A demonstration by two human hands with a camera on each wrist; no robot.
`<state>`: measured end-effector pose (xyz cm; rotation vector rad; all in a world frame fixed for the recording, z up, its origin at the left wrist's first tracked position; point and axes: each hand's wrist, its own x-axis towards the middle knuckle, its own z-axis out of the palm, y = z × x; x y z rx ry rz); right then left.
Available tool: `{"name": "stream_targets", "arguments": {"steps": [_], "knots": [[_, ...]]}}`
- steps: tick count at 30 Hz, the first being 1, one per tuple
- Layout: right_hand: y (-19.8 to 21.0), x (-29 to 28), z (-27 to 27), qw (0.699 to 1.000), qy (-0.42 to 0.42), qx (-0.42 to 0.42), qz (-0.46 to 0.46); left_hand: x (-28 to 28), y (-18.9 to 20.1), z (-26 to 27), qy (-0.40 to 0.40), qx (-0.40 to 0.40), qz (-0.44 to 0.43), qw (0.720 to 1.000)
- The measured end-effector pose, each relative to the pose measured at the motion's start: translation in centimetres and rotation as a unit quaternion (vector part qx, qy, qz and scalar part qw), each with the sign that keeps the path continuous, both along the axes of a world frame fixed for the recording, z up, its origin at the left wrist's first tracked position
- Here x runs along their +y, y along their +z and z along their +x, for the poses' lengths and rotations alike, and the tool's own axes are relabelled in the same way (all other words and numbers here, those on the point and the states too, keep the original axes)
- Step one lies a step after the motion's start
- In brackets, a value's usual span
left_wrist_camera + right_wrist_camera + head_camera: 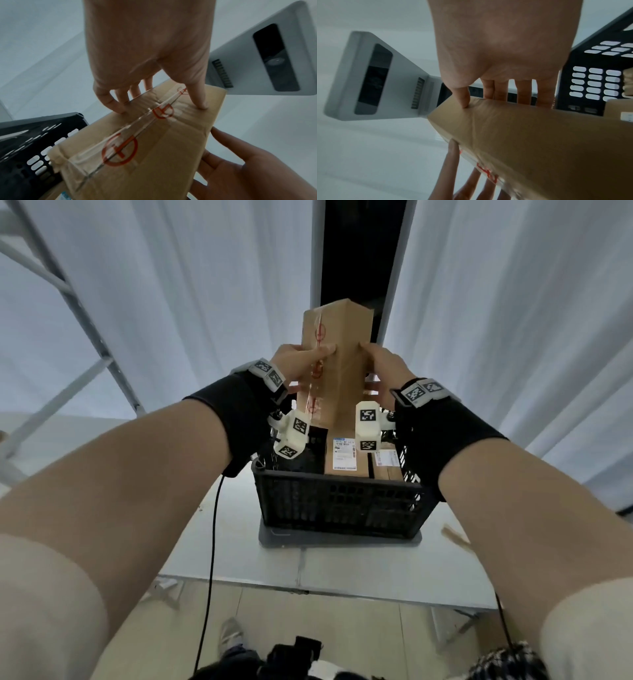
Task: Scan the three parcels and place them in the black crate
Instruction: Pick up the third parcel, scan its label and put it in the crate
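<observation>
You hold the tall cardboard parcel up over the black crate, so the scanner can see it; your left hand and right hand pinch its sides; two parcels lie inside.

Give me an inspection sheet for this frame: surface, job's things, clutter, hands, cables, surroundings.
Surface: pale grey table, seam down its middle.
Job's things: tall taped parcel held upright above the black crate; two labelled parcels already lie inside; grey scanner stands behind.
Clutter: a brown scrap on the table's right edge.
Hands: left hand and right hand grip the tall parcel from opposite sides.
Cables: black cable hangs from the left wrist; another on the right.
Surroundings: white curtains, metal frame, tiled floor.
</observation>
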<state>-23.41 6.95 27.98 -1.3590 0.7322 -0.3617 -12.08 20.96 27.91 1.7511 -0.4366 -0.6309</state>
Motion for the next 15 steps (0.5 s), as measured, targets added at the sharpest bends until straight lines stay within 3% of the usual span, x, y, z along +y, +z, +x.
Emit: {"name": "stream_targets", "arguments": {"steps": [6, 15], "knots": [[5.1, -1.1, -4.8, 0.999, 0.025, -0.046, -0.013, -0.4, 5.3, -5.8, 0.033, -0.051, -0.035, 0.998], [13.1, -0.5, -8.4, 0.991, 0.035, -0.12, -0.042, 0.2, 14.2, -8.0, 0.042, -0.139, -0.08, 0.986]]}}
